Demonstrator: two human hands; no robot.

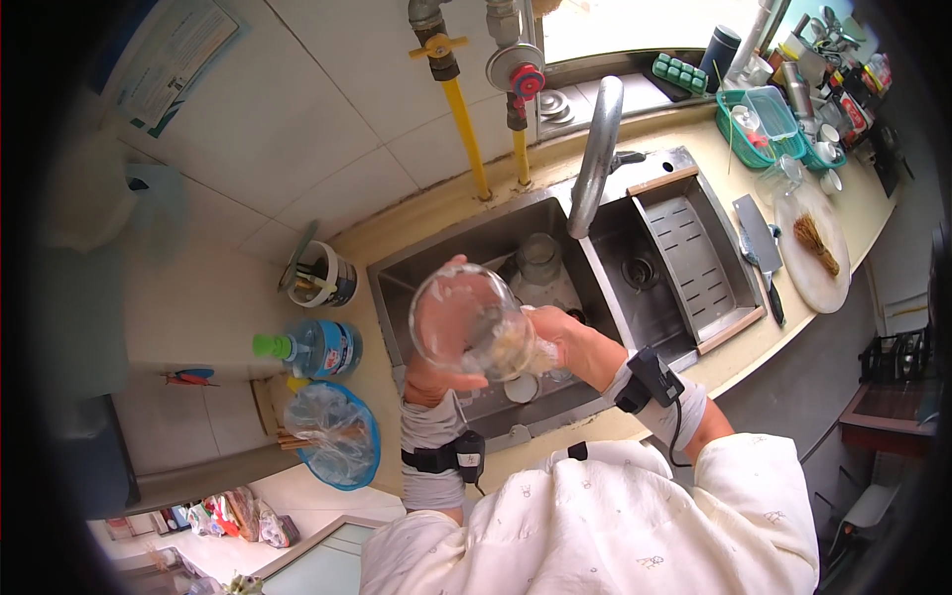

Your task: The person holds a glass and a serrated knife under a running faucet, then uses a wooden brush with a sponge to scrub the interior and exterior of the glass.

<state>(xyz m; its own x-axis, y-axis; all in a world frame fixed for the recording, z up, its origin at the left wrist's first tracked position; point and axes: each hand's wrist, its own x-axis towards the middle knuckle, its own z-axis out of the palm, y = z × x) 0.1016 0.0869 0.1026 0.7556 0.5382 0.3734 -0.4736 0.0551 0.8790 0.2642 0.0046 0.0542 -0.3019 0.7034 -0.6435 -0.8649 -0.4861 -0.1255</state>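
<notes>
Over the left basin of a steel double sink [383, 297], my left hand [430, 383] grips a clear glass jar [465, 320] tilted with its round opening towards me. My right hand [569, 335] is at the jar's right side, fingers closed around a pale, foamy sponge or cloth [547, 355] pressed against the glass; its exact kind is unclear. Suds streak the jar. Lower in the basin stands a second glass jar [539, 256]. A round white lid [522, 388] lies near the basin's front, partly below my hands.
A faucet [597, 160] arches over the sink divider. Right of it sit a drain tray [688, 268], a cleaver [758, 230] and a round cutting board [807, 275] with a straw brush [816, 244]. Leftward stand a large plastic bottle [327, 348] and a blue-rimmed basin [375, 454].
</notes>
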